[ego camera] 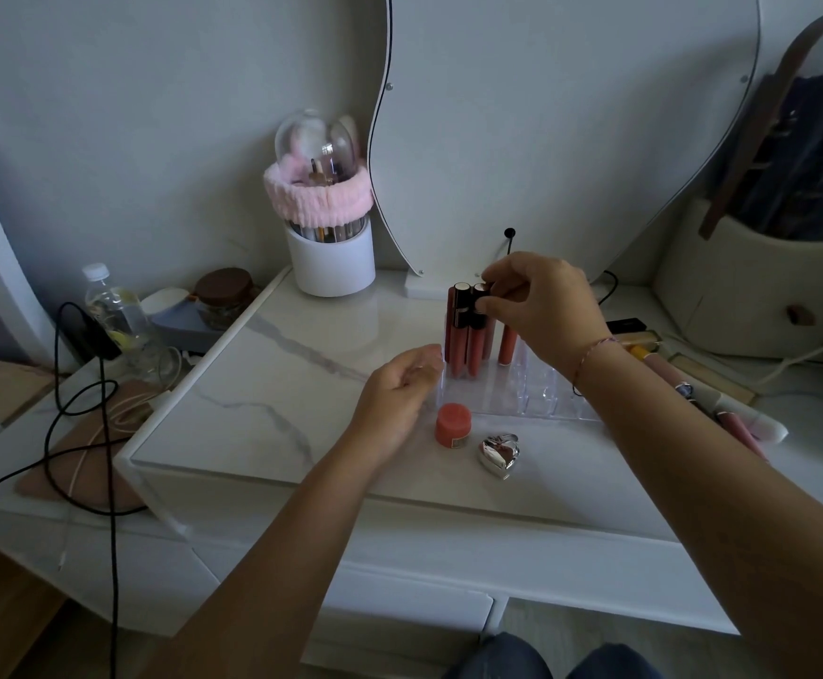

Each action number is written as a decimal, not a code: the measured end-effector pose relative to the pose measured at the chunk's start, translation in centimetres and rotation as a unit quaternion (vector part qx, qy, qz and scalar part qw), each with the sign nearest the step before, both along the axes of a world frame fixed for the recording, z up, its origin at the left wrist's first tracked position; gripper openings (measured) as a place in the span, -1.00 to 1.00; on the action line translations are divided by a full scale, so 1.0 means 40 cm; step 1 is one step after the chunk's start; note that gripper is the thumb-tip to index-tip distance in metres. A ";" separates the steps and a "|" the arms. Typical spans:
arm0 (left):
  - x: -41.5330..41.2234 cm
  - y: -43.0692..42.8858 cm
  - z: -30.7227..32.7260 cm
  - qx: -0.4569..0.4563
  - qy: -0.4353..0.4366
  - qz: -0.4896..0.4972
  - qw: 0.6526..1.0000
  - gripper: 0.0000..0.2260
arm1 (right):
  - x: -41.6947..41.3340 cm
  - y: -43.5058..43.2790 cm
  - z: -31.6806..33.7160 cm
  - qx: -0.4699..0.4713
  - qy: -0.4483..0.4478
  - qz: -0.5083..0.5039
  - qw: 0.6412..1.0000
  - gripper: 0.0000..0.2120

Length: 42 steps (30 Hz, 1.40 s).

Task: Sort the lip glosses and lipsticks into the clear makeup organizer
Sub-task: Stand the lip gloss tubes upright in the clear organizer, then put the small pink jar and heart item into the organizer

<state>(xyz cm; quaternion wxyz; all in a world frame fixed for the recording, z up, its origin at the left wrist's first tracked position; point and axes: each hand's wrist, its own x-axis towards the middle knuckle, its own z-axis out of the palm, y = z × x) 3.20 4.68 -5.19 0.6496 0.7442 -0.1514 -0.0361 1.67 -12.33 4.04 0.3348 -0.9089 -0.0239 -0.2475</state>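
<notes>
The clear makeup organizer [536, 389] stands on the marble tabletop, with several pink lip gloss tubes [461, 335] upright in its back-left slots. My right hand [541, 306] pinches the dark cap of one upright tube at the top of that cluster. My left hand [399, 389] rests against the organizer's left wall, fingers curled, holding nothing that I can see. More lip glosses and lipsticks [693, 379] lie loose on the table to the right, partly hidden behind my right forearm.
An orange-lidded small jar [452, 424] and a silver heart-shaped case [498, 455] sit just in front of the organizer. A white brush holder with a pink headband [328, 237] stands at the back left, a mirror [571, 115] behind. Black cables [81, 409] drape off the left.
</notes>
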 end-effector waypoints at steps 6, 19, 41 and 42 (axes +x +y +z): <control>-0.003 0.000 0.000 0.006 -0.005 0.000 1.000 -0.77 | -0.004 -0.003 -0.001 0.000 -0.002 0.000 1.000 -0.76; -0.076 0.040 -0.017 0.136 -0.130 0.061 0.980 -0.66 | -0.129 0.004 -0.017 0.014 -0.018 -0.015 1.000 -0.77; -0.072 0.077 -0.025 0.170 -0.076 -0.022 0.982 -0.62 | -0.169 0.106 -0.184 -0.103 0.068 -0.003 0.992 -0.70; -0.070 0.074 -0.025 0.170 -0.075 -0.022 0.982 -0.63 | -0.168 0.105 -0.184 -0.103 0.068 -0.005 0.992 -0.69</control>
